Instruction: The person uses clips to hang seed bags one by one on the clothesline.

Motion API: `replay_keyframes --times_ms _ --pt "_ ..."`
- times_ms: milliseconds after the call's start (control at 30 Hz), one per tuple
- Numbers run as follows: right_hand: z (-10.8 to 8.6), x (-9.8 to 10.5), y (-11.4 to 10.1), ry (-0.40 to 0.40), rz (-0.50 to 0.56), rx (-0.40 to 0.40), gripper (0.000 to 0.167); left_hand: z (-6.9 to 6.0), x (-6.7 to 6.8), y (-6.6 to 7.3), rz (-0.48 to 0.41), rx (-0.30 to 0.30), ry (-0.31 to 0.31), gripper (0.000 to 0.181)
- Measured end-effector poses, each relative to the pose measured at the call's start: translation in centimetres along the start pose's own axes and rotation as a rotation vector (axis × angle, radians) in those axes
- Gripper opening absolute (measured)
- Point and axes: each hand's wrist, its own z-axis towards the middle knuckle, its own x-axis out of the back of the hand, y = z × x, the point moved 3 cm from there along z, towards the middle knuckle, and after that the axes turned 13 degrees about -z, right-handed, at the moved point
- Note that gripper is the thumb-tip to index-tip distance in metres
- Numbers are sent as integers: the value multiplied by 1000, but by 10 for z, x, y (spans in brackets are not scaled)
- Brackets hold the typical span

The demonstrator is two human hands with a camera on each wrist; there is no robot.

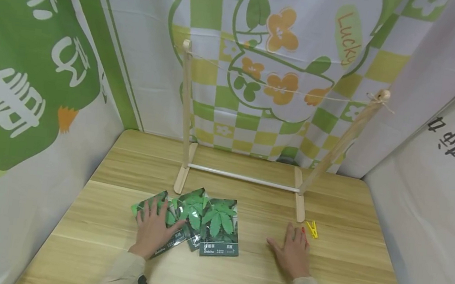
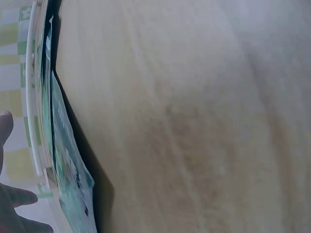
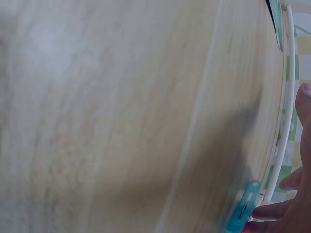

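My left hand [image 1: 153, 230] is spread, fingers extended and parted over the leftmost packet [image 1: 171, 246], in front of the left foot of the wooden rack [image 1: 187, 108]; it grips nothing, and I cannot tell whether the fingertips touch. The middle packet [image 1: 191, 209] and the right packet [image 1: 221, 227] fan out in front of the rack, all three overlapping, green leaves printed on their fronts. My right hand [image 1: 292, 253] is loosely open just in front of the rack's right foot, thumb apart, with a yellow clip [image 1: 312, 230] beside its fingertips. A small red patch shows there; I cannot tell what it is. A string [image 1: 303, 93] spans the rack's post tops, above the counter [image 1: 252, 279].
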Motion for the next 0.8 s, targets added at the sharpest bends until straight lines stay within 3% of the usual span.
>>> replay_keyframes --times_ms 300,567,800 --pt "2 3 11 35 -4 -9 91 0 5 -17 -31 93 -53 96" --pt "4 8 15 11 -1 3 93 -3 9 -23 -59 154 -64 94" --pt "4 11 13 126 -18 65 85 -4 11 -27 -62 197 -60 94"
